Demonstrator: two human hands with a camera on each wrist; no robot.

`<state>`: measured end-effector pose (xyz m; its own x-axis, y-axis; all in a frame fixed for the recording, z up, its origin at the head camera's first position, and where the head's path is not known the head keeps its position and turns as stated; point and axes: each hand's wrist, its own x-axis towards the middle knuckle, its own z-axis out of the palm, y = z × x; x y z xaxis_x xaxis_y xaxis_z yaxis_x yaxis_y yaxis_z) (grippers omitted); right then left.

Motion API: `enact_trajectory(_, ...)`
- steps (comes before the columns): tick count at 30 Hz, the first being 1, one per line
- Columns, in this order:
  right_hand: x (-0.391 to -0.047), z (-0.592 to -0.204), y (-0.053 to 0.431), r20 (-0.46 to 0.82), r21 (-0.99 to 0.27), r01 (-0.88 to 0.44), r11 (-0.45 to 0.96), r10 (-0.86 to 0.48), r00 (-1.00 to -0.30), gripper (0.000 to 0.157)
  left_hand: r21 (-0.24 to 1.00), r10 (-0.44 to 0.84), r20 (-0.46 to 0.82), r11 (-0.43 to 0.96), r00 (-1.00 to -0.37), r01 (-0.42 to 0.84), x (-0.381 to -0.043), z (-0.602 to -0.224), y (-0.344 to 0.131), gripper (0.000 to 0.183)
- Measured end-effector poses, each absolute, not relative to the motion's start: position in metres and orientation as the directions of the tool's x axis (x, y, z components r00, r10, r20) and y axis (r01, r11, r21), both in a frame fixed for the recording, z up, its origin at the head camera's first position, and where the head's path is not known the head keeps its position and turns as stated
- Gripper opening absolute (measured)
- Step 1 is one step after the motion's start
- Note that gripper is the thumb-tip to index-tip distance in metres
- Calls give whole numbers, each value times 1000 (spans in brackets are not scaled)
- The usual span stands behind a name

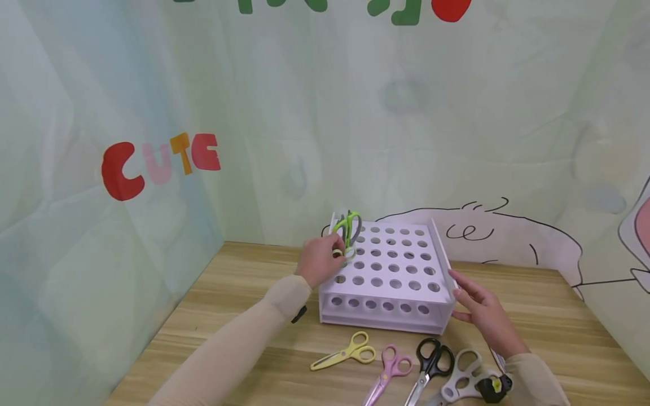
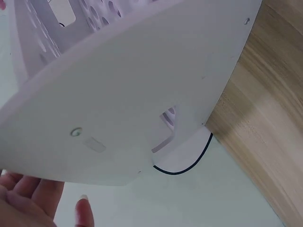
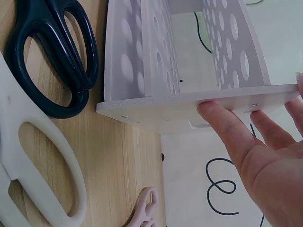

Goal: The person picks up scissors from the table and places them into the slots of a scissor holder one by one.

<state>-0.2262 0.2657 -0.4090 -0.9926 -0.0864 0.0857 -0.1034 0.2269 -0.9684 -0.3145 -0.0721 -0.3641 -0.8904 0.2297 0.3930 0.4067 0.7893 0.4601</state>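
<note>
A white holder [image 1: 396,293] with rows of round holes stands on the wooden table. Green-and-grey scissors [image 1: 348,228] are at its back left corner, handles up, blades out of sight. My left hand [image 1: 321,258] pinches these scissors low down, above the holes. In the left wrist view, that hand's fingers [image 2: 47,194] show beside the holder's side panel [image 2: 123,94], and the scissors are hidden there. My right hand [image 1: 482,310] rests its extended fingers against the right side panel. The right wrist view shows those fingertips [image 3: 210,111] touching the panel's outer face.
In front of the holder lie yellow scissors [image 1: 345,355], pink scissors [image 1: 390,369], black-handled scissors [image 1: 429,366] and grey-white scissors [image 1: 459,378]. A pale pink handle [image 3: 142,210] lies on the table in the right wrist view. A printed cloth backdrop [image 1: 325,141] hangs behind the table.
</note>
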Motion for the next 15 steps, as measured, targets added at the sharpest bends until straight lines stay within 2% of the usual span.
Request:
enact_trajectory(5,-225,-408,265,81,-972,-99,213,-91,-993,55,381,267,361,832,-893,403,-312,-362,-71,16)
enact_trajectory(15,-226,-409,265,80,-972,-99,211,-97,-992,56,387,284,311,834,-907,394,-312,-361,-71,19)
